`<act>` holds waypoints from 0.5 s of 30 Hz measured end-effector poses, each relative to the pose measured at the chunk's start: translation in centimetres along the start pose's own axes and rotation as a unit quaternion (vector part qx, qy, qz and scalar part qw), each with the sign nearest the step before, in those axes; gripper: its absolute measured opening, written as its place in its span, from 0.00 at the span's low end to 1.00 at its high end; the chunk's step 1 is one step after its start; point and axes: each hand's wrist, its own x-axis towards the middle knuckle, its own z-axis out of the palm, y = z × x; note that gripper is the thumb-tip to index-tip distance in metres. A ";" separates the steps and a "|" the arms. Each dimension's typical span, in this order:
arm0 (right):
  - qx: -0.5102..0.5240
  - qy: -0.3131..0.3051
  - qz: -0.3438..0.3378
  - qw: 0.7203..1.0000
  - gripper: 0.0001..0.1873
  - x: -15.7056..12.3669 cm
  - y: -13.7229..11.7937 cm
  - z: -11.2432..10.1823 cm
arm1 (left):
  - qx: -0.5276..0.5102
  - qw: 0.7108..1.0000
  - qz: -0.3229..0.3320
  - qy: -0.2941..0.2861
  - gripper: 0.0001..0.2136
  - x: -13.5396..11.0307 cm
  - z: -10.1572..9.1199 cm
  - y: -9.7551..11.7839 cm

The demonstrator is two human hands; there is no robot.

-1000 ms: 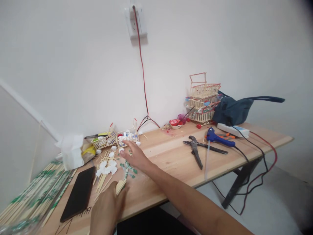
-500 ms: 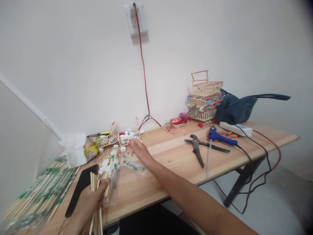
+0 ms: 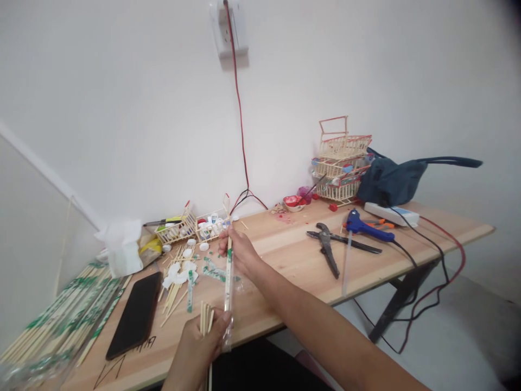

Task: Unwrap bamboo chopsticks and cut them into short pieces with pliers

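Note:
My left hand (image 3: pixel 199 339) is closed around several bare wooden chopsticks (image 3: pixel 206 317), and its thumb presses the lower end of a wrapped pair of chopsticks (image 3: pixel 228 277). The pair stands nearly upright in a clear sleeve with green print. At its upper end, my right hand (image 3: pixel 241 251) pinches it between the fingertips. Loose chopsticks (image 3: pixel 176 296), scraps of white paper (image 3: pixel 176 276) and torn green-printed wrappers (image 3: pixel 190 290) lie just left of the hands. Behind my right hand stands a small stick basket (image 3: pixel 205 232) holding little white bottles.
A black phone (image 3: pixel 136 312) and a pile of wrapped chopsticks (image 3: pixel 67 312) lie on the left. On the right are pliers (image 3: pixel 328 250), a blue glue gun (image 3: pixel 368 228), a power strip (image 3: pixel 393 214), stacked stick baskets (image 3: pixel 342 168) and a dark bag (image 3: pixel 393 182). Cords hang past the table edge.
My left hand has moved right with its chopsticks, uncovering the phone. The wrapped pair is now stretched between both hands. My right hand, formerly raised by the basket, now grips its top.

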 end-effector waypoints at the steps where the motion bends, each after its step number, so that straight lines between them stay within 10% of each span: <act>1: 0.011 0.001 -0.002 1.000 0.21 0.0 0.0 0.0 | -0.003 1.000 0.008 0.009 0.26 -0.2 0.3 0.1; 7: 0.005 -0.003 -0.036 0.999 0.22 -0.2 0.9 0.2 | 0.013 0.997 0.042 0.057 0.24 0.2 0.9 0.6; 15: -0.142 -0.187 -0.030 0.972 0.26 -2.2 3.5 1.0 | 0.008 0.995 0.056 0.084 0.25 1.7 0.5 2.8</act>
